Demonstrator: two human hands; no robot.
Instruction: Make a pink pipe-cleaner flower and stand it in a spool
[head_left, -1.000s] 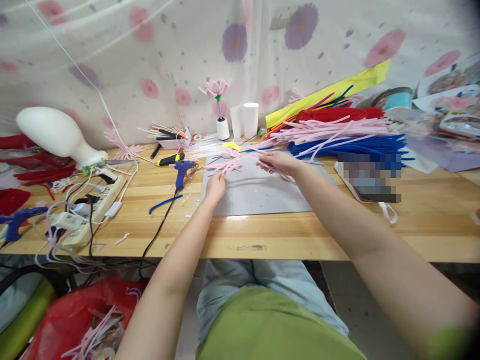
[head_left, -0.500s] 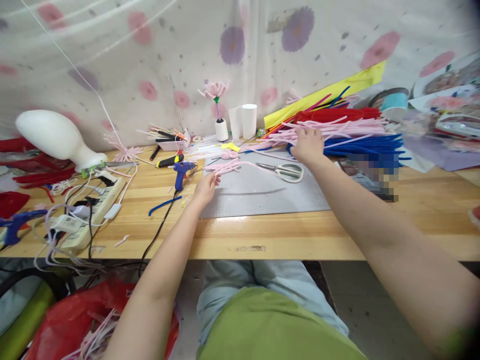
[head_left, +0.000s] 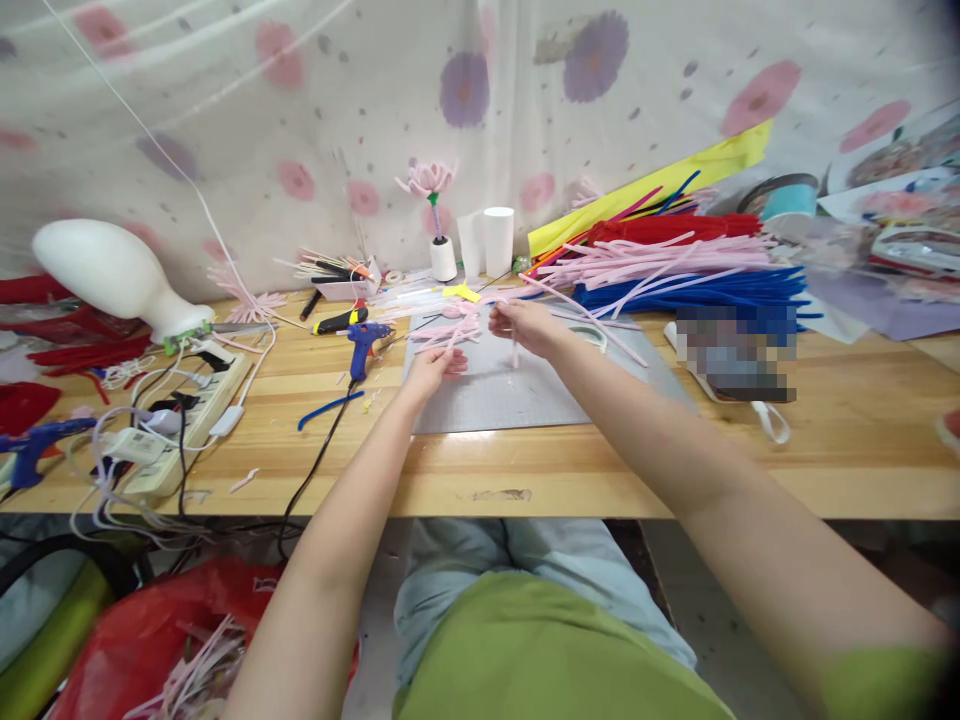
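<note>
My right hand (head_left: 529, 328) is over the grey cutting mat (head_left: 517, 400), its fingers pinched on a pink pipe cleaner (head_left: 515, 355). A short end of it hangs below the fingertips. My left hand (head_left: 437, 370) rests at the mat's left side with fingers apart, beside a small pile of pink pipe cleaners (head_left: 454, 332). Behind my right hand lie scissors (head_left: 595, 336), mostly hidden, with only part of a handle showing. Another long pink pipe cleaner (head_left: 615, 342) slants across the mat's right part.
Bundles of pink (head_left: 660, 262), blue (head_left: 720, 290) and red pipe cleaners (head_left: 675, 230) lie back right. Left of the mat are a blue glue gun (head_left: 365, 348) and a power strip (head_left: 191, 425). A pink flower (head_left: 427, 180) stands behind, near a white foam head (head_left: 112, 270).
My right hand has moved left from the pink bundle to the mat with a pink pipe cleaner. Loose pink strands now stick out over the blue bundle. My left hand shifted slightly right.
</note>
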